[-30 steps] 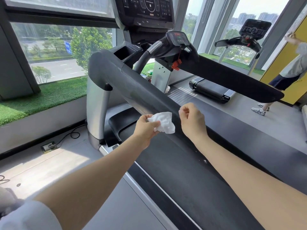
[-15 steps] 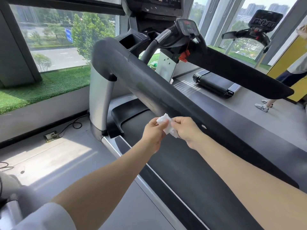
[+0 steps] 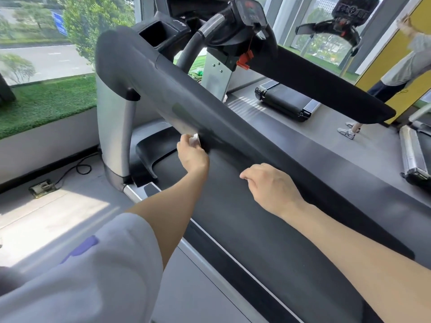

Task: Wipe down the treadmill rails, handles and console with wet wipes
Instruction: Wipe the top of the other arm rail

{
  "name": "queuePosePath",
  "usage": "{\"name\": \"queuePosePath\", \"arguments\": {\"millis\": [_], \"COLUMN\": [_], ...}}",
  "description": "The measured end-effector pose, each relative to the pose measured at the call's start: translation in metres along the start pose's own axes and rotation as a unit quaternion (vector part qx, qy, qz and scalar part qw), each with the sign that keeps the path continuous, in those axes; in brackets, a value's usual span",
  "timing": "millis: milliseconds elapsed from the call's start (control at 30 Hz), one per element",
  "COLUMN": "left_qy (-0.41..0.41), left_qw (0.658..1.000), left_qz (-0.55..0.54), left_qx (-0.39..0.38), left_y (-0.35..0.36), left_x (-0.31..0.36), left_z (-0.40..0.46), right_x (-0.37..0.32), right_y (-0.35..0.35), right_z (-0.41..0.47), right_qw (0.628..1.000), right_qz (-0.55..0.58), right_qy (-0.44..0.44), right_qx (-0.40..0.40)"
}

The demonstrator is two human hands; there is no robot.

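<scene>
One wipe [image 3: 194,139] is in play, pinched in the left hand [image 3: 192,155] against the underside of the near rail [image 3: 210,117]. The right hand [image 3: 271,186] hovers close by, fingers loosely curled on nothing. I'd flatten the wipe and drag long strokes along the rail.

I see my left hand [image 3: 191,153] pressing a white wipe [image 3: 194,139] against the near handrail [image 3: 210,117]; my right hand [image 3: 271,186] hovers, loosely curled.

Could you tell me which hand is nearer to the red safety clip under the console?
Left. The left hand presses the wipe to the rail, below the red clip; the right hand hangs lower, farther back.
</scene>
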State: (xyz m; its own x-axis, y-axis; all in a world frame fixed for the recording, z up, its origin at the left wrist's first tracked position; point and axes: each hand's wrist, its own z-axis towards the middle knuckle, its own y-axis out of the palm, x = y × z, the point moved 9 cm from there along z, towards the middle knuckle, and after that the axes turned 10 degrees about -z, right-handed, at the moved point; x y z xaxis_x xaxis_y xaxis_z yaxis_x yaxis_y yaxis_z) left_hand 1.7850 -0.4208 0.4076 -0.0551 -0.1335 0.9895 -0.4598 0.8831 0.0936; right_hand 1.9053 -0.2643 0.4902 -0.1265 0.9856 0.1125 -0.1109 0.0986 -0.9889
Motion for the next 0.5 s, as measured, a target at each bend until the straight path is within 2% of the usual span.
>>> {"name": "queuePosePath", "arguments": {"millis": [233,333,500], "left_qy": [0.041,0.028,0.025], "left_qw": [0.996,0.995,0.993], "left_qz": [-0.081,-0.097,-0.109], "left_qx": [-0.009,-0.018,-0.024], "left_y": [0.013,0.021,0.030], "left_x": [-0.007,-0.013,-0.020], "left_z": [-0.077,-0.108,-0.158], "right_x": [0.014,0.023,0.043], "right_y": [0.002,-0.004,-0.006], "right_z": [-0.026,-0.042,-0.078], "right_qw": [0.998,0.997,0.998], "right_qz": [-0.049,-0.039,-0.043], "right_qy": [-0.038,-0.048,-0.049], "right_qx": [0.020,0.039,0.020]}}
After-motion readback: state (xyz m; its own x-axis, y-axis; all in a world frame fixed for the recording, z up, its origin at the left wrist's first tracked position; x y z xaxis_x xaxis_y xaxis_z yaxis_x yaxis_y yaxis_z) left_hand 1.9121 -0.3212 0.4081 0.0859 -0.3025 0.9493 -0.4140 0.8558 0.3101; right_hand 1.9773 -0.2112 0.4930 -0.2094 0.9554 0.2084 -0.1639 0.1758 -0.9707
